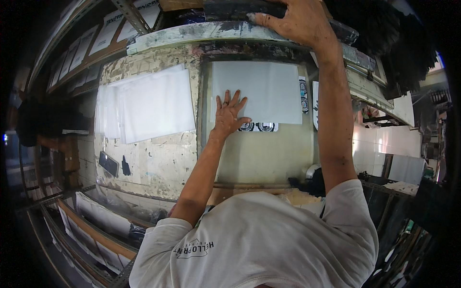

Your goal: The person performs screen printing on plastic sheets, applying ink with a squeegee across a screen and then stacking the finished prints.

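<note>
My left hand (229, 114) lies flat with spread fingers on the lower left part of a white sheet (271, 89). The sheet rests on a pale framed panel (264, 158). From under the sheet's lower and right edges peeks a print with round black emblems (265, 126). My right arm reaches far forward. At the top edge of the view my right hand (305, 24) rests on a dark, long block (225, 10) behind a paint-stained ledge (187, 32). Its thumb is stretched out to the left; the other fingers are cut off by the picture's edge.
Left of the panel, a loose stack of translucent white sheets (161, 103) lies on the worn tabletop (153, 165). A phone (108, 164) and a small dark object (126, 165) are nearer me. Racks with boards (103, 216) stand at lower left, shelved boxes (108, 29) at upper left.
</note>
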Demonstrator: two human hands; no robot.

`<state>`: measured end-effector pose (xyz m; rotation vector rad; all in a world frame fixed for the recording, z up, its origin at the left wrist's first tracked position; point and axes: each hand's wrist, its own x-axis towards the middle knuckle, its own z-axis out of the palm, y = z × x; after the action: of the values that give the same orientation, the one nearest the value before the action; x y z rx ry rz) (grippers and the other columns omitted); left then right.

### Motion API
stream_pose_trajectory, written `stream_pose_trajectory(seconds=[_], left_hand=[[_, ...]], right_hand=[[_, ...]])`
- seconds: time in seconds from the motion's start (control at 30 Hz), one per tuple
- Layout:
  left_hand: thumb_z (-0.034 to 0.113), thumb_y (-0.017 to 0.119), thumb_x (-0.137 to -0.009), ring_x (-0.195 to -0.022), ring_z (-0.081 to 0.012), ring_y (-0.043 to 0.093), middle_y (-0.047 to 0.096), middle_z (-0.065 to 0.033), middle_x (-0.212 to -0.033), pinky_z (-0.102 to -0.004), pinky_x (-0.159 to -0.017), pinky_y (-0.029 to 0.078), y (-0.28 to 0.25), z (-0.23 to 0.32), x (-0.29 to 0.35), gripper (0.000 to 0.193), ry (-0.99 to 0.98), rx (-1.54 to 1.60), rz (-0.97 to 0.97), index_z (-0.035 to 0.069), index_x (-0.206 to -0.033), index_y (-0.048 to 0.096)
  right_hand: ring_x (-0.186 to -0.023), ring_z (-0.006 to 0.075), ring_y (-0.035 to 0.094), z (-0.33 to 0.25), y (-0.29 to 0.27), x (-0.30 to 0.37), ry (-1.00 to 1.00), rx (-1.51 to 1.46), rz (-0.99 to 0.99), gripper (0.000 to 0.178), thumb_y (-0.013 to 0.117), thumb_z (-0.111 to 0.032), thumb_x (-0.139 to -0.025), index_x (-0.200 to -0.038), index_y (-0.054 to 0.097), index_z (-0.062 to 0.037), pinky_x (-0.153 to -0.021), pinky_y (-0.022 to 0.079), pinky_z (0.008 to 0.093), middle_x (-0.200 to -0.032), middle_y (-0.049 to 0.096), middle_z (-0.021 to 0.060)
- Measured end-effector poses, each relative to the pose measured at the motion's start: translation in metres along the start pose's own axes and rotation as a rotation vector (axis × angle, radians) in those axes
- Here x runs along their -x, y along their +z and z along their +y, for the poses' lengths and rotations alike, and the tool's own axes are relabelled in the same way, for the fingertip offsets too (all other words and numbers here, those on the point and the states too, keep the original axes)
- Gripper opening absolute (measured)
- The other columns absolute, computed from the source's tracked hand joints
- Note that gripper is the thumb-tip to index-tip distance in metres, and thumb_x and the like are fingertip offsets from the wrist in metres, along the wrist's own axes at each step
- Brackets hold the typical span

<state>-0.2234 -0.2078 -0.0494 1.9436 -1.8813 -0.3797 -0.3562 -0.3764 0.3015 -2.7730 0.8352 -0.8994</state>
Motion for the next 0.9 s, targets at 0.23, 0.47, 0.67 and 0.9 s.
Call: stream_pose_trajectory(seconds=[0.23,0.47,0.67,0.9], left_hand=[[0.04,0.082,-0.078,-0.141,-0.0388,0.041,0.051,-0.0157,-0.148,-0.0545,-0.118,0.025,-0.059,0.02,-0.001,0.087,-0.047,0.379,0.485,0.006,-0.149,0.045],[-0.002,0.08,-0.071,-0.11,-0.0228,0.063,0.063,-0.0125,-0.123,-0.0327,-0.087,0.055,-0.143,-0.007,0.072,0.087,-0.268,1.246,1.008,-0.002,-0.147,0.038],[-0.008,0.086,-0.056,-0.113,-0.0228,0.061,0.065,-0.0098,-0.123,-0.0348,-0.101,0.049,-0.079,-0.036,0.146,0.089,-0.516,0.993,0.766,-0.003,-0.138,0.052],[0.027,0.098,-0.048,-0.133,-0.0394,0.039,0.045,-0.0196,-0.144,-0.0497,-0.108,0.04,-0.029,-0.063,0.17,0.095,-0.427,0.2,0.764,0.005,-0.131,0.059]], right_hand=[[-0.095,0.0352,0.071,0.005,0.016,0.018,-0.112,0.119,0.104,0.05,0.08,-0.042,-0.075,-0.109,0.075,-0.0056,-0.087,0.054,0.0416,-0.103,0.074,0.0191],[-0.066,0.0315,0.063,-0.022,0.057,0.129,-0.036,-0.065,-0.017,0.055,0.08,-0.019,-0.068,-0.123,0.073,-0.0204,-0.063,0.052,0.0415,-0.08,0.065,0.0125],[-0.082,0.0357,0.068,-0.018,0.12,0.194,0.23,-0.32,-0.229,0.04,0.074,-0.022,-0.084,-0.124,0.072,-0.022,-0.074,0.053,0.0442,-0.088,0.071,0.0199],[-0.097,0.0293,0.054,-0.014,0.181,0.241,0.133,0.033,-0.477,0.072,0.08,-0.013,-0.075,-0.142,0.056,-0.0197,-0.092,0.038,0.0464,-0.1,0.059,0.0106]])
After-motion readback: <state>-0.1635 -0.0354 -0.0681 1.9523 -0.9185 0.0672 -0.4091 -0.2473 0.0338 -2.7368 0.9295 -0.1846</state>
